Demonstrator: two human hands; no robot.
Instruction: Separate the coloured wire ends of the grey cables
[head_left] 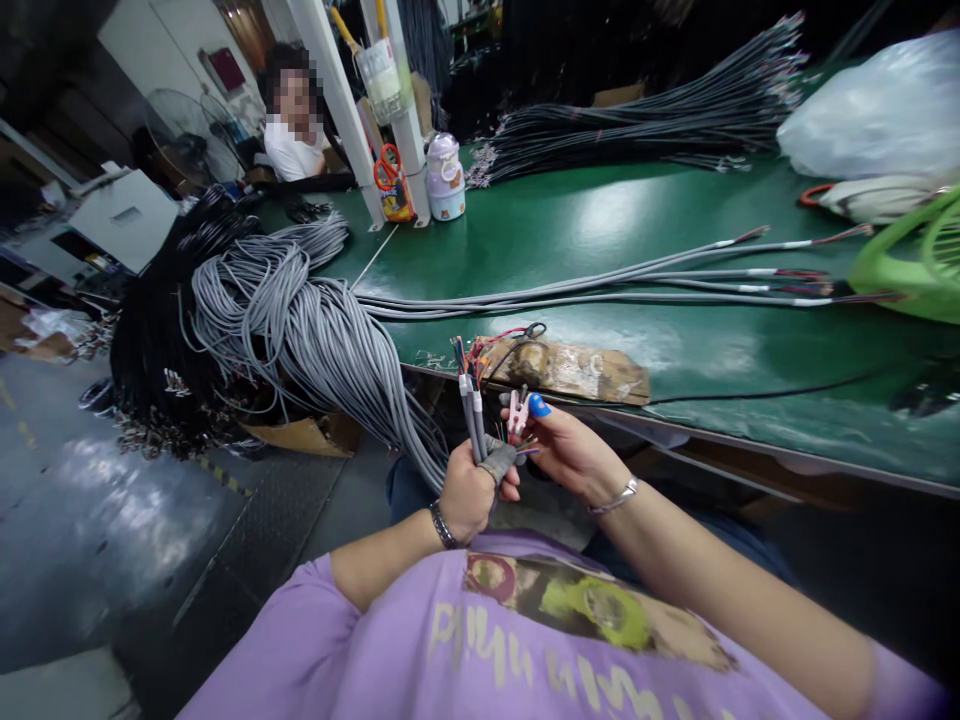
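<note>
My left hand (469, 488) is closed around a few grey cables (474, 425) with white bands near their ends. Fine coloured wires (461, 355) fan out above the bands, and a grey covering is on the thumb. More thin wire ends poke out by its fingertips. Just to the right, my right hand (574, 452) pinches a small pink clip (517, 412) close to those wires. A blue cover (538, 404) sits on one of its fingertips. The palm side of the left hand is hidden.
A large bundle of grey cable (300, 310) hangs over the left table edge beside black cables (165, 350). A worn wooden block (570, 370) lies at the front edge. Behind are a purple-lidded cup (446, 180), red-handled scissors (388, 170), a green basket (915, 260) and a seated person (294, 140).
</note>
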